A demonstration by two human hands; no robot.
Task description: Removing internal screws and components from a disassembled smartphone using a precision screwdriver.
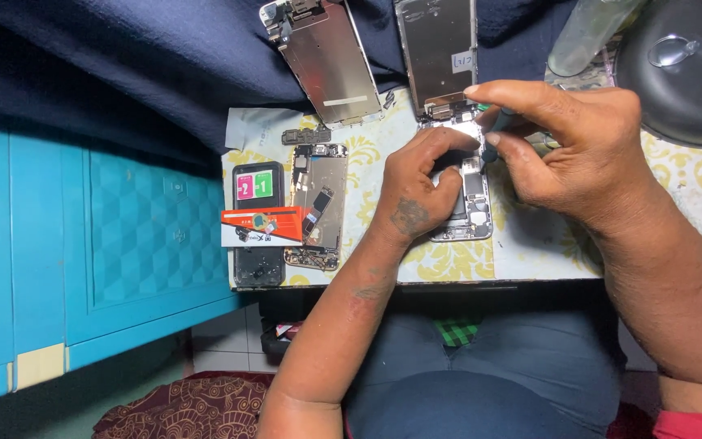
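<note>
An opened phone body [471,213] lies on the patterned table [448,260] with its inner parts showing. My left hand [416,191] rests on its left side, fingers pressed onto the frame. My right hand [562,142] hovers over the phone's top end, thumb and fingers pinched on a small green-tipped tool [487,107]. Just beyond the phone lies a detached screen panel [438,53], its metal back up.
Another screen panel [328,61] lies at the back left on dark cloth. A second opened phone [318,207], a black phone [257,223] and an orange-and-white packet [263,226] sit at the table's left edge. A black round lamp base [684,81] stands at right. Blue cabinet [83,236] at left.
</note>
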